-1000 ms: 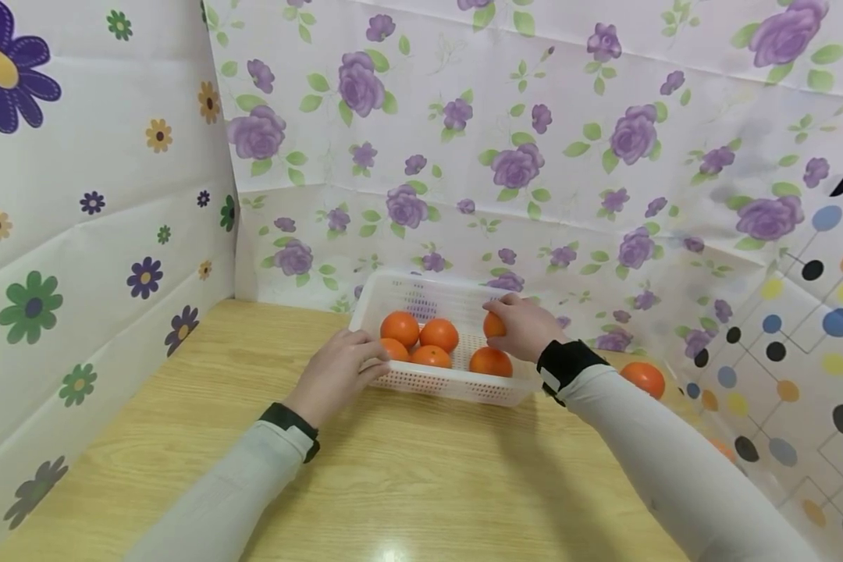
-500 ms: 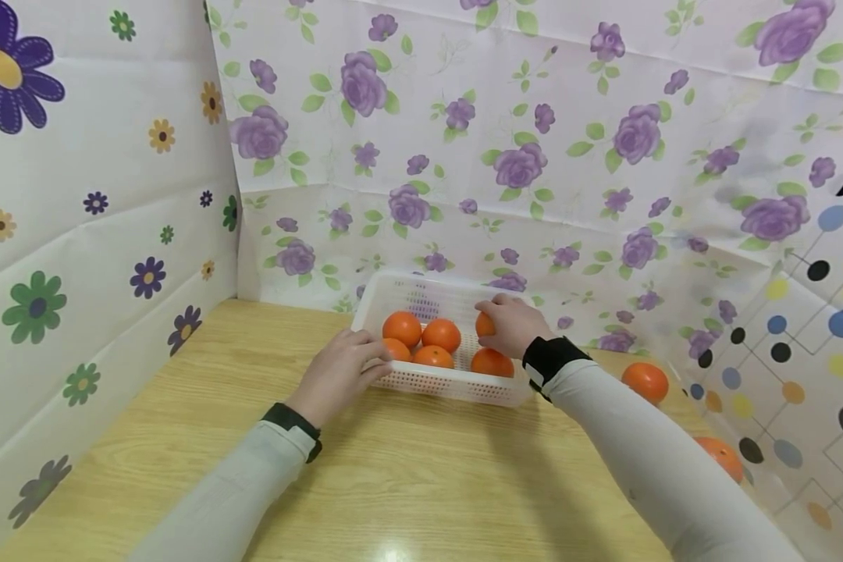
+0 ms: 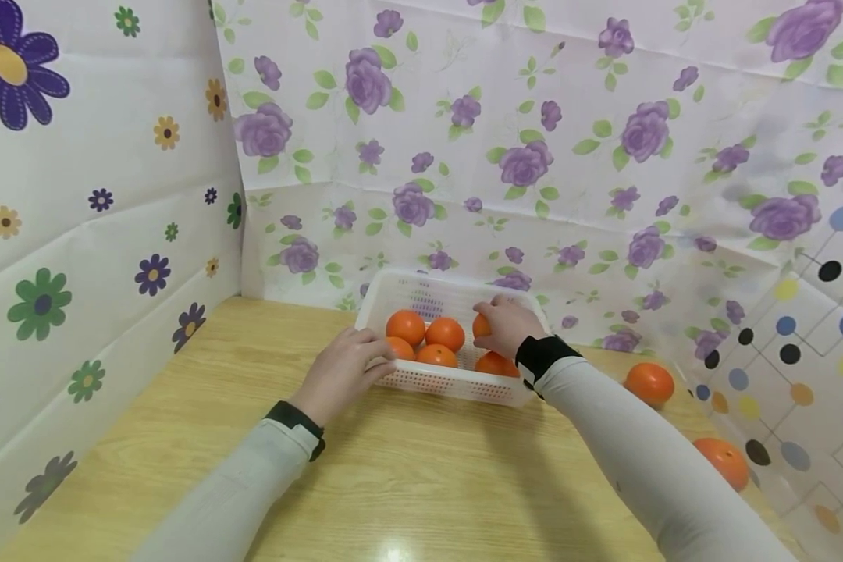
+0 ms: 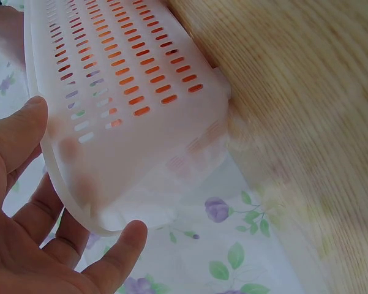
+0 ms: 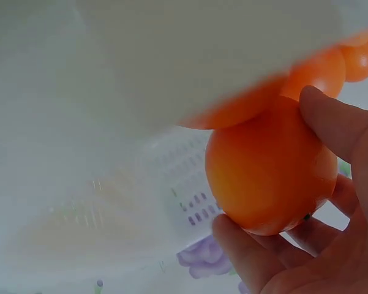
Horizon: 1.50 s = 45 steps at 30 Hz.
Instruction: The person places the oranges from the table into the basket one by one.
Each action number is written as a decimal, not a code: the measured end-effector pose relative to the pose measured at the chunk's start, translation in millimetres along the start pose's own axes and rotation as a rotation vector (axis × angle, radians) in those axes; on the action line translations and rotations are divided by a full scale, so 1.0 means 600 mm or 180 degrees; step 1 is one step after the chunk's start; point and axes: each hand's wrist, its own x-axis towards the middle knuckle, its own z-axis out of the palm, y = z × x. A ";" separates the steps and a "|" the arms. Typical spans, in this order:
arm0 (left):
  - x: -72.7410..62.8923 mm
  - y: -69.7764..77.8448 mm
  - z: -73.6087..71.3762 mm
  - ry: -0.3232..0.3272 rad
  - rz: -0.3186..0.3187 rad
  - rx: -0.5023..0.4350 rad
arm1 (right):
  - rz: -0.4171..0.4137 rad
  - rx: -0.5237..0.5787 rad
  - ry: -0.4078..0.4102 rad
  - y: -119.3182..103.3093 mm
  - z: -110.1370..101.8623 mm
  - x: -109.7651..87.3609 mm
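Note:
A white perforated plastic basket (image 3: 449,380) stands at the back of the table, several oranges (image 3: 445,335) inside, most grouped in its left half. At its front left corner my left hand (image 3: 344,371) grips the rim; in the left wrist view the thumb (image 4: 27,125) lies on the rim and fingertips show through the translucent wall. Over the basket's right half, my right hand (image 3: 509,326) holds an orange (image 5: 270,165) between thumb and fingers. Another orange (image 3: 496,364) sits just below that hand, partly covered by the wrist.
Two more oranges lie on the wooden table (image 3: 393,484) to the right, one farther back (image 3: 649,383) and one nearer (image 3: 722,462), beside my right sleeve. Flower-patterned sheets (image 3: 421,156) wall the table at the back and left; a dotted sheet closes the right.
My right hand has shifted slightly left inside the basket with the orange. The nearer orange on the right has come out from behind the sleeve. My left hand has stayed at the rim.

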 end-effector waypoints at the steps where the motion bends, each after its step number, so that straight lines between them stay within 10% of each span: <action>1: 0.000 0.001 0.000 -0.0004 0.0000 -0.0002 | 0.0008 0.0006 -0.0019 0.001 0.002 0.001; 23: 0.002 0.008 0.003 -0.0013 0.0004 -0.0015 | 0.0334 0.0251 -0.0369 0.017 0.037 0.016; 45: -0.002 0.000 -0.001 -0.0007 -0.0002 -0.0057 | 0.0108 0.0258 -0.0385 0.020 0.035 0.011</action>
